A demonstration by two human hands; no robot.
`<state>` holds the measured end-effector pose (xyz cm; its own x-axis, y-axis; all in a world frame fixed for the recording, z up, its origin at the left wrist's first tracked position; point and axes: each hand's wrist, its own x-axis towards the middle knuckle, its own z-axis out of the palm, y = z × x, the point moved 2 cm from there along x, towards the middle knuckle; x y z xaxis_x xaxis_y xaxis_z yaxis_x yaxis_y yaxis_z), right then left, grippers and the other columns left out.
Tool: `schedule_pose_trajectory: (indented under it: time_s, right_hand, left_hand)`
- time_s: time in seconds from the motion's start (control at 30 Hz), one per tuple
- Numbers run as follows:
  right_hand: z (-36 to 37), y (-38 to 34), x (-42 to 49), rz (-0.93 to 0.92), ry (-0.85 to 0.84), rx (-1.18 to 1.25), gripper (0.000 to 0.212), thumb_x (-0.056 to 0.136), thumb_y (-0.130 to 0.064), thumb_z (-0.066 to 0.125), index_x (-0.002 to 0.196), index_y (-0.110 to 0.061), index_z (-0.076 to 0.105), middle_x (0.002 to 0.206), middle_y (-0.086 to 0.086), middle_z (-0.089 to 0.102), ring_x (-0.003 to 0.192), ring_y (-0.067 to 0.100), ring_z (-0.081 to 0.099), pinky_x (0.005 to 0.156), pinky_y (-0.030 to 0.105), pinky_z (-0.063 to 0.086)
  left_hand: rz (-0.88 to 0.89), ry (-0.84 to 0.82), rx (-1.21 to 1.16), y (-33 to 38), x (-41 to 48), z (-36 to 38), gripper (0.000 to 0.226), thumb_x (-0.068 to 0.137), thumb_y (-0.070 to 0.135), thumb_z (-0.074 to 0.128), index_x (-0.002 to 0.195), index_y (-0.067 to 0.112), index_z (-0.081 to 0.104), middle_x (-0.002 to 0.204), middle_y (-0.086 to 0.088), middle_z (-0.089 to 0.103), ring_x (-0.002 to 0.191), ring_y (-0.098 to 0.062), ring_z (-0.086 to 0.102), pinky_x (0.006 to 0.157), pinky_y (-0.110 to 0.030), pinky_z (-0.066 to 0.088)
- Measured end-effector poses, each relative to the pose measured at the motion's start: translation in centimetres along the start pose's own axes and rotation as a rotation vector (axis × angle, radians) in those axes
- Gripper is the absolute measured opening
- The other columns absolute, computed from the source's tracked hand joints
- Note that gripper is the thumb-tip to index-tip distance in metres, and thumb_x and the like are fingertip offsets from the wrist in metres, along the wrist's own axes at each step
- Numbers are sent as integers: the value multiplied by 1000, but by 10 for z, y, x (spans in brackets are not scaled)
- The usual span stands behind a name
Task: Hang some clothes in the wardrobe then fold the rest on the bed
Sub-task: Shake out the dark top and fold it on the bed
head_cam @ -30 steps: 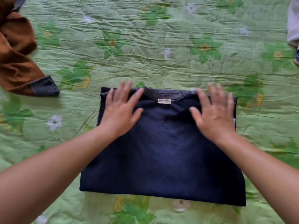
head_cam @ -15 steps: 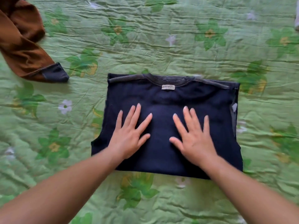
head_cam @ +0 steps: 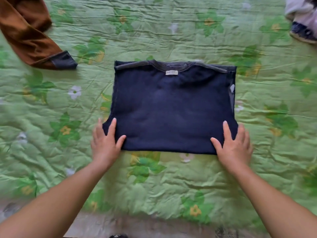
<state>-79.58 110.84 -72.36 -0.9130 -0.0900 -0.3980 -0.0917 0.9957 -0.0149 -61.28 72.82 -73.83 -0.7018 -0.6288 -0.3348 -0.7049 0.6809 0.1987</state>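
A folded dark navy knit top [head_cam: 173, 107] lies flat in front of me on the wrinkled green bedspread printed with flowers [head_cam: 171, 31], its collar and small pale label at 12 o'clock and its folded edge nearest me at 6 o'clock. My left hand [head_cam: 105, 143] rests at the top's 7 o'clock corner, fingers spread and laid flat, the thumb and forefinger on the fabric and the other fingers off its side on the bedspread. My right hand [head_cam: 234, 145] sits at the 5 o'clock corner in the same way, fingers spread, thumb lying on the cloth. Neither hand is pinching anything. At 10 o'clock, well apart from the top, lies a rust-brown garment with a dark ribbed cuff [head_cam: 29, 35]. At 2 o'clock, at the bedspread's far edge, is a pale grey bundle of cloth [head_cam: 301, 12].
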Motion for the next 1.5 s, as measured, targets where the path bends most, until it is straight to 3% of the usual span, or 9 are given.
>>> schedule_pose_trajectory:
  time_s: [0.17, 0.33, 0.53, 0.63, 0.73, 0.83, 1.17, 1.37, 1.5]
  right_hand:
    - [-8, 31, -1, 431, -94, 720, 59, 90, -29, 74, 141, -10, 51, 124, 18, 65, 113, 38, 61, 96, 42, 46]
    - [2, 44, -3, 507, -238, 926, 9, 92, -14, 71, 92, -7, 66, 94, 15, 71, 62, 26, 63, 49, 32, 56]
    - [7, 53, -29, 414, -434, 551, 21, 92, -16, 70, 104, -1, 61, 103, 20, 69, 83, 30, 62, 75, 40, 49]
    - [-10, 30, -34, 261, -167, 194, 56, 87, -24, 73, 129, -6, 41, 128, 25, 54, 115, 45, 55, 93, 51, 47]
    - [-27, -18, -35, -153, 141, -59, 83, 79, -28, 78, 150, -14, 36, 144, 26, 40, 133, 46, 39, 103, 57, 38]
    - [-25, -79, -34, -568, 63, -159, 75, 89, -29, 73, 154, -16, 39, 156, 21, 35, 144, 40, 33, 106, 53, 37]
    - [-21, -264, 7, -735, -64, -401, 37, 99, -28, 54, 132, -16, 43, 125, 8, 43, 111, 31, 46, 77, 41, 40]
    - [-36, -349, 40, -790, -60, -392, 75, 103, -26, 48, 160, -34, 0, 128, 14, 46, 114, 37, 48, 75, 44, 40]
    - [-43, -401, 51, -817, -74, -469, 41, 107, -42, 38, 147, -37, 29, 108, 17, 50, 90, 35, 51, 67, 43, 43]
  left_hand:
    - [-381, -39, -772, -19, 2, -10, 61, 89, 24, 76, 141, 18, 46, 119, -14, 67, 105, -27, 66, 99, -44, 52]
    - [-408, -85, -813, -34, 8, -9, 30, 88, 15, 77, 114, 10, 64, 109, -16, 72, 88, -22, 69, 81, -37, 56]
    - [-340, -200, -670, -57, -18, -10, 29, 90, 14, 74, 114, 16, 57, 102, -7, 69, 90, -23, 69, 73, -35, 54]
    - [-270, -185, -565, -53, -24, -14, 30, 89, 19, 73, 113, 25, 56, 96, 7, 68, 84, -12, 68, 70, -33, 54]
    - [-280, -167, -557, -46, -22, -16, 31, 91, 24, 72, 118, 21, 58, 102, 1, 69, 93, -23, 68, 88, -45, 55]
    - [-278, -175, -564, -42, -21, -17, 33, 92, 26, 70, 121, 17, 58, 111, -4, 69, 100, -27, 66, 93, -47, 54]
    - [-291, -221, -800, -52, -17, -10, 21, 91, 15, 70, 97, 30, 57, 95, 14, 68, 94, -10, 67, 82, -32, 54]
    - [-283, -278, -840, -65, -11, -4, 18, 89, 20, 70, 95, 32, 57, 91, 11, 69, 86, -11, 67, 80, -34, 54]
    - [-288, -299, -893, -65, -12, -3, 17, 91, 20, 68, 97, 32, 58, 91, 11, 71, 84, -9, 68, 80, -37, 57]
